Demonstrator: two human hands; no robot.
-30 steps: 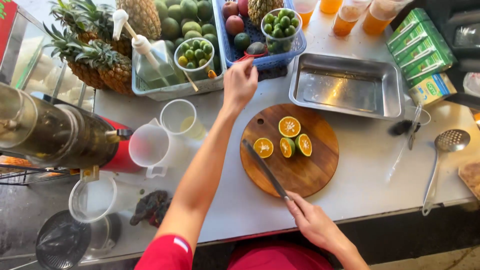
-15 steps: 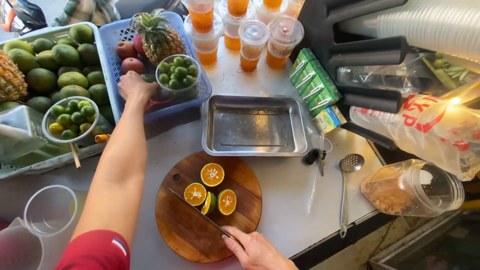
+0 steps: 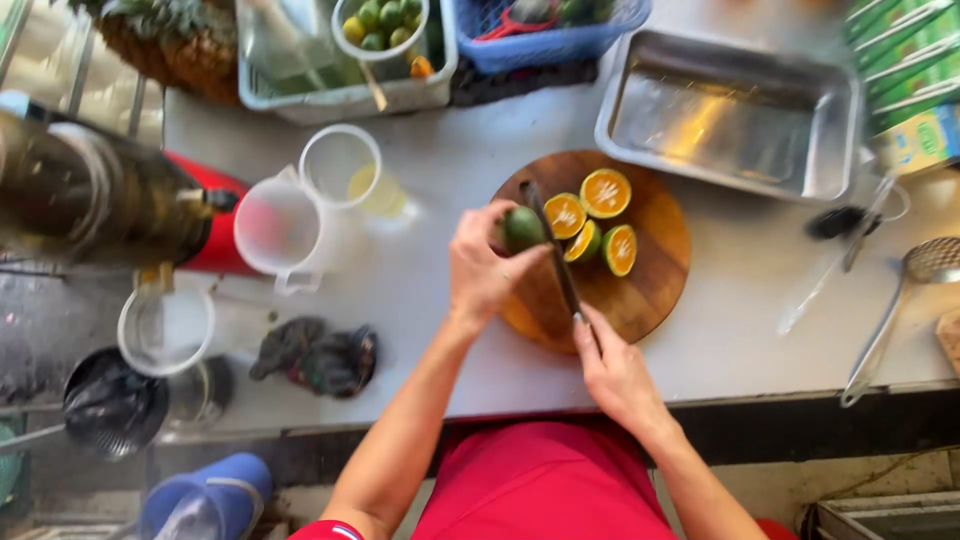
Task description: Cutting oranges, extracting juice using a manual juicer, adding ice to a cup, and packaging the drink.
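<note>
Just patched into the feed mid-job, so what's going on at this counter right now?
A person is cutting citrus on a round wooden board. The left hand holds a whole green fruit at the board's edge, while the right hand has a knife laid against it. Three orange-fleshed halves lie cut side up beside the blade.

The person wears a red garment that covers the torso and lap at the lower middle of the view. A short red sleeve sits on the left upper arm; its hem carries a narrow white band with a thin blue line. Both forearms are bare from the elbow down. The left hand and the right hand are uncovered: no gloves, rings, watch or wristband are visible.
</note>
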